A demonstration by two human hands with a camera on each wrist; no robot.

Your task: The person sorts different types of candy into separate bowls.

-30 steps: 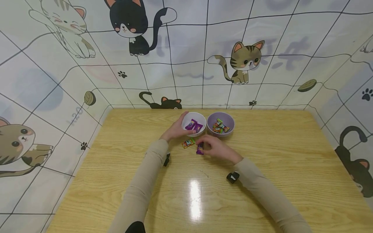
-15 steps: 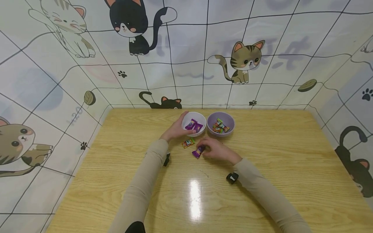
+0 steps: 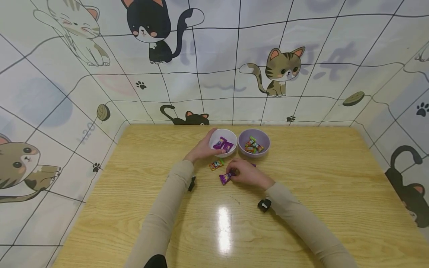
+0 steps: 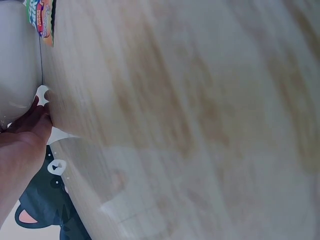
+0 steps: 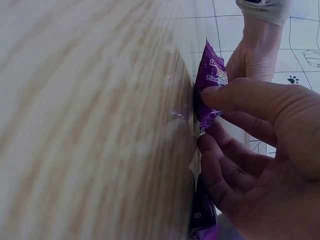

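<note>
My left hand point(image 3: 204, 147) grips the side of a white bowl point(image 3: 214, 150), with the thumb over its near rim. Purple-wrapped candies point(image 3: 220, 143) lie inside that bowl. My right hand point(image 3: 249, 174) pinches another purple-wrapped candy point(image 3: 225, 178) at the table surface, thumb on its wrapper in the right wrist view point(image 5: 212, 75). A further purple wrapper point(image 5: 204, 215) lies under the fingers, mostly hidden by the hand in the head view. Between the hands lies an orange-and-green-wrapped candy point(image 3: 216, 165) on the table, just in front of the white bowl.
A lilac bowl point(image 3: 264, 149) holding several green-and-orange-wrapped candies point(image 3: 254, 145) stands right of the white one. Both are near the back of the wooden table point(image 3: 318, 167), before a cat-print backdrop point(image 3: 218, 85).
My right hand has shifted slightly, and the purple candy in it has moved left and toward me, turning at an angle. Another purple wrapper now shows behind the hand. My left hand stays put.
</note>
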